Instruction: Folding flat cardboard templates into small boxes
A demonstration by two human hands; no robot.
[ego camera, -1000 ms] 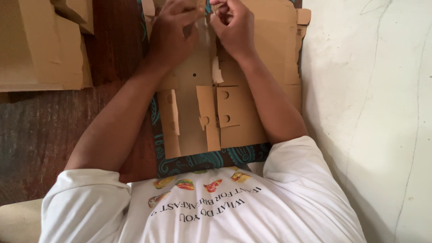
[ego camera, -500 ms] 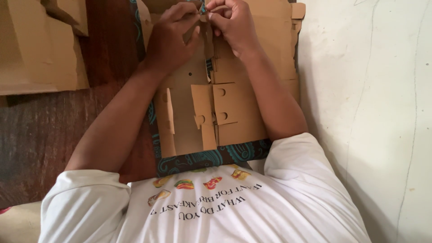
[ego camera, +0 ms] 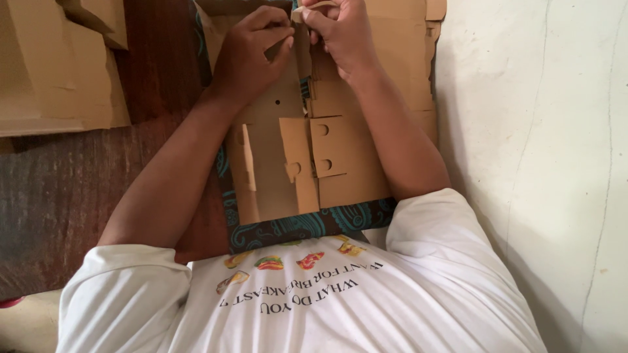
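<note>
Both hands raised slightly toward top edge since earlier frame. Left hand (ego camera: 252, 55) curled, pressing die-cut cardboard sheet (ego camera: 327, 157) flat on lap. Small flap (ego camera: 307, 10) pinched by right hand (ego camera: 340, 36), held taut for folding.

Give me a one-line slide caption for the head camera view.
Both hands, left hand and right hand, pinch a flat cardboard cutout on the lap.

left hand (ego camera: 252, 52) fingers pinched | right hand (ego camera: 340, 33) fingers pinched | arms extended
</note>
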